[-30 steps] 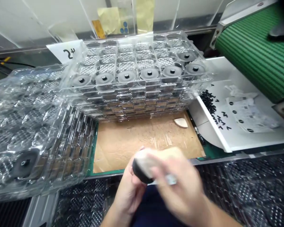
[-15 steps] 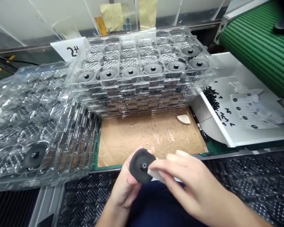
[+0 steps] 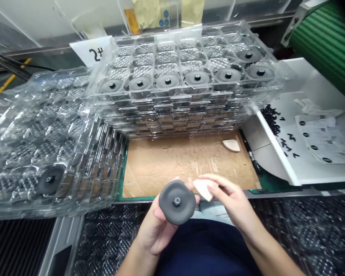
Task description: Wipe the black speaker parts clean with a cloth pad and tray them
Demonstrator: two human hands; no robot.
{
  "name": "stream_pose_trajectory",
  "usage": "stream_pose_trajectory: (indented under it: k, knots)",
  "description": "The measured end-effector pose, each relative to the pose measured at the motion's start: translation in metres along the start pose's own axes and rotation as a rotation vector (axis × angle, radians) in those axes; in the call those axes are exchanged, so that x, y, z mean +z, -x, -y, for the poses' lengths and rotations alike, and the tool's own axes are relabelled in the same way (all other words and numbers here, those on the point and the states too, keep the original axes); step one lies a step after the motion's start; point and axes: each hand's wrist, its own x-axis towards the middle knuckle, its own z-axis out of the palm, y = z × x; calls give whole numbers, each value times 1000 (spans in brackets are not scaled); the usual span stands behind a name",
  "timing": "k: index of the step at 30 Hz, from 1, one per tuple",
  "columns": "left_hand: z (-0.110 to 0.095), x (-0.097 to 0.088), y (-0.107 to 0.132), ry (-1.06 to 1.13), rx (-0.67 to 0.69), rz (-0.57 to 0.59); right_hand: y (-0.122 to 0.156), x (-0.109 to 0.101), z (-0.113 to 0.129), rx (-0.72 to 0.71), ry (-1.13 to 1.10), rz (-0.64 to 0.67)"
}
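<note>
My left hand [image 3: 161,226] is closed round the edge of a dark grey round part [image 3: 185,207], whose raised centre stub faces up toward me. Between the fingertips of my right hand [image 3: 228,195] is a white wedge-shaped pad [image 3: 204,188], close beside the grey part's right edge. A similar pale wedge [image 3: 231,145] lies on the cardboard sheet [image 3: 161,165] beyond my hands. Like parts sit in the front row of the stacked clear plastic tray [image 3: 184,61], and one more grey part [image 3: 49,180] rests in the tray at left.
At left stands another stack of clear trays [image 3: 25,134]. A white bin [image 3: 278,153] at right holds small black pieces [image 3: 271,119] and a printed plastic bag [image 3: 322,134]. Behind it runs a green conveyor belt [image 3: 327,42]. A sign [image 3: 89,51] marked 2# leans at the back.
My right hand has drawn the white wedge away from the grey part's centre, up and to the right. The grey part now faces the camera more fully. The whole view has shifted slightly.
</note>
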Motion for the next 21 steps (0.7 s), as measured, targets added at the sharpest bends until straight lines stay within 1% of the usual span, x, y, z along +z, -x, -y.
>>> stream_pose_trajectory:
  k: [2, 4, 5, 7, 8, 9, 10, 11, 12, 13, 14, 15, 16, 18, 19, 20, 21]
  knots:
    - [1, 0, -3, 18, -7, 16, 9, -5, -21, 94, 33, 45]
    - [1, 2, -5, 27, -22, 29, 14, -14, -32, 129, 98, 52]
    - [2, 4, -6, 26, -29, 32, 15, -20, -31, 131, 124, 28]
    - [3, 8, -7, 12, -43, 27, 16, -30, -17, 94, 161, -65]
    - [4, 10, -8, 5, -49, 24, 16, -33, -5, 38, 183, -135]
    - [5, 11, -7, -2, -55, 20, 17, -33, 9, -55, 204, -206]
    - [7, 11, -7, -13, -58, 17, 18, -31, 24, -184, 231, -248]
    - [9, 11, -6, -30, -60, 15, 18, -27, 39, -343, 265, -245]
    - [11, 10, -6, -50, -62, 9, 17, -22, 51, -517, 304, -184]
    - [13, 8, -5, -73, -63, -1, 15, -15, 61, -672, 347, -96]
    - [15, 6, -4, -93, -60, -15, 13, -9, 67, -776, 396, 7]
    - [16, 4, -4, -109, -55, -31, 10, -4, 71, -806, 450, 91]
    - [17, 2, -5, -116, -49, -47, 6, 1, 73, -774, 509, 133]
    - [18, 0, -6, -96, -38, -81, 0, 7, 72, -651, 633, 117]
    - [19, -1, -7, -77, -34, -96, -3, 8, 71, -631, 679, 99]
    - [19, -1, -8, -59, -35, -113, -5, 9, 70, -658, 685, 94]
    - [19, 0, -9, -46, -36, -134, -7, 10, 69, -722, 646, 106]
